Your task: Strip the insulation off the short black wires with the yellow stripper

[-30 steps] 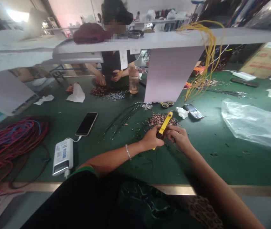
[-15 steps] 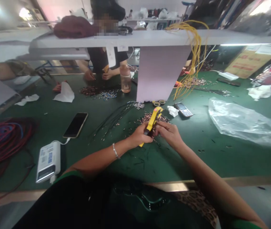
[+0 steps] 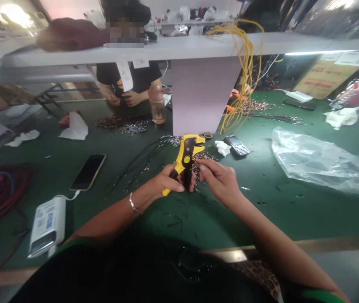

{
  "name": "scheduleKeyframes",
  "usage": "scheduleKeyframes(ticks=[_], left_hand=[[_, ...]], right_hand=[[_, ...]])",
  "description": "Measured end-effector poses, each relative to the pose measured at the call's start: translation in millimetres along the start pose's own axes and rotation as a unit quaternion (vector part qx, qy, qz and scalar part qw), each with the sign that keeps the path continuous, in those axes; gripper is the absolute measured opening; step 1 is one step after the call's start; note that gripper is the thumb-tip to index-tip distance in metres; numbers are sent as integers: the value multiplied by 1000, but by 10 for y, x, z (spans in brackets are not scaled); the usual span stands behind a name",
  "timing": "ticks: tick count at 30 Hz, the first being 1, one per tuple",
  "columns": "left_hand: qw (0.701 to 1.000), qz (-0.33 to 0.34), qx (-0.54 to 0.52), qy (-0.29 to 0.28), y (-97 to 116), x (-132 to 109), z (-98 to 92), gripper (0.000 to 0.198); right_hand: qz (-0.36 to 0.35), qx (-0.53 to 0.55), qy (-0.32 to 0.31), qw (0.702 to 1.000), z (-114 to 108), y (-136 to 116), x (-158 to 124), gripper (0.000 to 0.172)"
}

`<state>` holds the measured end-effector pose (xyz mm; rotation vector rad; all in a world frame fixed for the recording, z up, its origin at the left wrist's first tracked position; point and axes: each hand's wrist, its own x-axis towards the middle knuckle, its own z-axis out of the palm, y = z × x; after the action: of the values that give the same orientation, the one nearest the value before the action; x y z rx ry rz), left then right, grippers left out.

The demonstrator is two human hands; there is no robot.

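Note:
My left hand [image 3: 169, 180] is wrapped round the handles of a yellow and black hand tool [image 3: 185, 158], whose jaws stand apart and face right. Close to the tool's right side, my right hand [image 3: 217, 174] has its thumb and forefinger pinched together; what lies between them is too small to make out. Under and behind the tool is a pile of small copper-coloured pieces [image 3: 207, 157]. Thin black wires [image 3: 144, 158] with bare ends spread over the green table [image 3: 230, 223] to the left of the tool.
A black phone [image 3: 89, 171] is cabled to a white power bank [image 3: 47, 225] at left. A keypad phone [image 3: 238, 145], crumpled tissue [image 3: 222, 147] and plastic bag [image 3: 318, 162] lie right. Yellow wires [image 3: 247, 63] hang from the shelf [image 3: 192, 47]. Across the table, a person's hands [image 3: 131, 98] work beside a bottle [image 3: 157, 107].
The tool has turned so its flat side and open jaws show, and my left hand has shifted a little left with it. The whole view has also moved slightly.

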<state>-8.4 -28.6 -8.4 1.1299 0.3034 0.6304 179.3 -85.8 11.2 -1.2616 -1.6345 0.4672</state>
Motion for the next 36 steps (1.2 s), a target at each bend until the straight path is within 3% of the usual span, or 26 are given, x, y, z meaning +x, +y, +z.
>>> scheduleKeyframes(ticks=[11, 15, 23, 32, 36], left_hand=[[996, -4, -38, -78, 31, 31, -166, 21], [996, -37, -35, -73, 51, -5, -219, 20], [998, -44, 24, -36, 33, -47, -272, 33], [999, -33, 18, -16, 31, -87, -221, 47], [999, -39, 33, 1, -18, -98, -230, 39]], right_hand=[[-82, -73, 45, 993, -5, -154, -21, 29], [-117, -94, 57, 987, -12, -197, -10, 25], [-156, -145, 41, 976, 14, -202, -19, 30], [-182, -182, 99, 961, 83, -119, -96, 20], [-184, -187, 81, 961, 103, -95, -128, 22]])
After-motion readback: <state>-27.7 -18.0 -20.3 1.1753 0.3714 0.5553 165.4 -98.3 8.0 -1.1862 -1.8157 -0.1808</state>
